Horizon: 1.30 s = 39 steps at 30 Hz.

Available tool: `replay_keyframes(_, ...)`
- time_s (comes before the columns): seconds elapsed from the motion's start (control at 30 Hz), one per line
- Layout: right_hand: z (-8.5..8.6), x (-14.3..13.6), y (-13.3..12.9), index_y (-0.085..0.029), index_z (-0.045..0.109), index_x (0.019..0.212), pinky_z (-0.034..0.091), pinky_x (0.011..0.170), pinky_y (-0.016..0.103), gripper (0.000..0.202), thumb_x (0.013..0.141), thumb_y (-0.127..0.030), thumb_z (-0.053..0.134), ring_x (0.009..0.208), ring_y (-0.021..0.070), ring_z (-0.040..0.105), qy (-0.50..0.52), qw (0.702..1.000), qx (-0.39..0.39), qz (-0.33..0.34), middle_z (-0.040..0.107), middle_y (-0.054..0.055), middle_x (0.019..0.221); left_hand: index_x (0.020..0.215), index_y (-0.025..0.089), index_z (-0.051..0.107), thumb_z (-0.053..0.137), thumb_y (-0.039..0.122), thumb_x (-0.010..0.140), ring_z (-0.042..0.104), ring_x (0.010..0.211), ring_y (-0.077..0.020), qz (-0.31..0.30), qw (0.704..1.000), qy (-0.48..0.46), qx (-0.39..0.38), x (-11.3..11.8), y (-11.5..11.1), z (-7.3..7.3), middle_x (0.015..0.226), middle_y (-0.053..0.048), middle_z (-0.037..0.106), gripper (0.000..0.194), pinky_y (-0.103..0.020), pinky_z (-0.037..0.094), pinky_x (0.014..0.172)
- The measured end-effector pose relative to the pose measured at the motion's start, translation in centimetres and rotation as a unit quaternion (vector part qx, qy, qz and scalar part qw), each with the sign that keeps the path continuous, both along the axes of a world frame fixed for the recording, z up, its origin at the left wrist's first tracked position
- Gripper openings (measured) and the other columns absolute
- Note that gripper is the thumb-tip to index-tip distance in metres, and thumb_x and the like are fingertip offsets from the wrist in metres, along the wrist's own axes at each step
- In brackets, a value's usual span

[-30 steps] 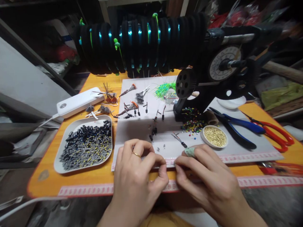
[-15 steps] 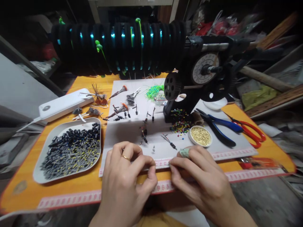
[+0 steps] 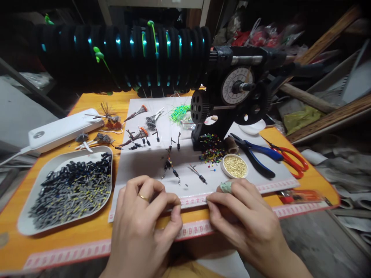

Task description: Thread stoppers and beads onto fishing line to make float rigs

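Note:
My left hand is over the board's front edge, thumb and forefinger pinched together, a ring on one finger. Opposite it, my right hand pinches in the same way, with green tape round a finger. Whatever sits between the fingertips is too fine or hidden to make out. A printed measuring tape runs along the board's edge between the hands. Just beyond lie a small grey piece, a tiny silvery piece and a black-sleeved wire-like piece.
A white tray of small black and grey tubes stands left, near a white power bank. To the right are a dish of gold bits, coloured beads, blue-handled pliers and red scissors. A black geared roller machine spans the back.
The view has swung right, so the table appears farther left. My pinched hands are a little farther apart. A small grey piece now shows beside the silvery one.

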State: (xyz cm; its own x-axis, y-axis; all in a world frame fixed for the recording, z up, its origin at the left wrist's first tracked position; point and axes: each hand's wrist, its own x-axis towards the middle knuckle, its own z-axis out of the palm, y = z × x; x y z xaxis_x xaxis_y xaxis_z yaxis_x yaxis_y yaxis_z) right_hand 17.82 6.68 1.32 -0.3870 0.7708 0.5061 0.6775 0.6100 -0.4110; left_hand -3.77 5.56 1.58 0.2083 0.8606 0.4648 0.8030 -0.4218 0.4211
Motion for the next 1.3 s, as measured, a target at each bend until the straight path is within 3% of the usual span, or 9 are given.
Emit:
replay_keyframes(0.5,0.0,-0.2,0.1,-0.017,0.065,0.087,0.044,0.068,0.032,0.012,0.087,-0.006,0.060,0.072,0.0180,0.049,-0.014,1.000,0.022,-0.011,0.049,0.001,0.070,0.081,0.023,0.067,0.068,0.011,0.079,0.050,0.094,-0.0269,0.015,1.000,-0.006,-0.007,0.1,-0.2,0.0,0.089,-0.005,0.058,0.013,-0.041,0.041,0.079)
replay_keyframes(0.67,0.2,-1.0,-1.9,-0.021,0.063,0.097,0.049,0.062,0.029,0.019,0.086,-0.005,0.062,0.065,0.0153,0.058,0.121,0.992,-0.022,-0.004,0.065,0.002,0.076,0.085,0.022,0.065,0.063,0.005,0.083,0.050,0.095,-0.0239,-0.006,0.998,-0.067,0.011,0.1,-1.7,0.9,0.090,-0.006,0.057,0.017,-0.037,0.045,0.080)
replay_keyframes(0.73,0.0,-1.7,-3.0,-0.023,0.060,0.097,0.051,0.057,0.025,0.012,0.092,-0.012,0.058,0.061,0.0126,0.064,0.266,0.945,-0.191,0.018,0.071,0.003,0.083,0.086,0.022,0.063,0.059,0.003,0.084,0.052,0.088,-0.0215,-0.021,0.995,-0.097,0.018,0.3,-3.0,0.9,0.085,-0.004,0.058,0.019,-0.034,0.046,0.077)
replay_keyframes(0.87,-0.4,-3.6,-4.8,-0.022,0.050,0.087,0.049,0.047,0.018,0.018,0.098,-0.034,0.058,0.051,0.0085,0.065,0.529,0.672,-0.508,0.103,0.071,0.000,0.073,0.085,0.022,0.063,0.053,0.004,0.089,0.058,0.074,-0.0174,-0.046,0.975,-0.210,-0.054,0.6,-5.5,0.2,0.077,-0.003,0.060,0.020,-0.030,0.048,0.069)
replay_keyframes(0.9,-0.4,-4.1,-5.1,-0.021,0.049,0.086,0.050,0.049,0.017,0.021,0.096,-0.036,0.061,0.054,0.0083,0.067,0.562,0.627,-0.525,0.122,0.071,-0.001,0.074,0.088,0.023,0.064,0.052,0.009,0.091,0.060,0.075,-0.0177,-0.044,0.964,-0.248,-0.089,0.7,-5.9,0.1,0.079,-0.003,0.063,0.019,-0.030,0.049,0.069)
replay_keyframes(0.97,-0.5,-4.8,-5.6,-0.020,0.050,0.085,0.052,0.054,0.018,0.023,0.094,-0.035,0.065,0.060,0.0078,0.069,0.598,0.591,-0.521,0.146,0.070,-0.001,0.078,0.101,0.025,0.070,0.051,0.023,0.096,0.065,0.083,-0.0200,-0.035,0.932,-0.324,-0.157,0.9,-6.3,0.2,0.092,-0.006,0.068,0.019,-0.032,0.052,0.076)
replay_keyframes(1.07,-0.6,-5.2,-6.2,-0.019,0.050,0.083,0.053,0.056,0.019,0.024,0.094,-0.034,0.065,0.059,0.0078,0.069,0.588,0.609,-0.510,0.153,0.068,-0.002,0.075,0.116,0.028,0.071,0.054,0.044,0.096,0.069,0.084,-0.0217,-0.039,0.854,-0.449,-0.259,1.3,-5.8,0.6,0.092,-0.007,0.070,0.031,-0.033,0.055,0.076)
replay_keyframes(1.2,-0.5,-5.1,-6.9,-0.020,0.047,0.082,0.050,0.050,0.019,0.028,0.093,-0.039,0.064,0.053,0.0090,0.067,0.552,0.642,-0.511,0.146,0.069,-0.001,0.073,0.095,0.023,0.069,0.064,0.044,0.090,0.054,0.036,-0.0116,-0.138,0.639,-0.630,-0.418,2.3,-4.0,1.1,0.048,0.006,0.052,0.022,-0.022,0.046,0.040)
replay_keyframes(1.3,0.1,-5.0,-7.4,-0.020,0.048,0.079,0.048,0.051,0.020,0.032,0.092,-0.043,0.065,0.051,0.0085,0.063,0.528,0.675,-0.503,0.115,0.067,0.000,0.070,0.081,0.019,0.066,0.074,0.036,0.085,0.040,0.034,-0.0029,-0.126,0.588,-0.696,-0.392,3.0,-3.0,1.5,0.047,0.008,0.048,0.018,-0.012,0.034,0.037)
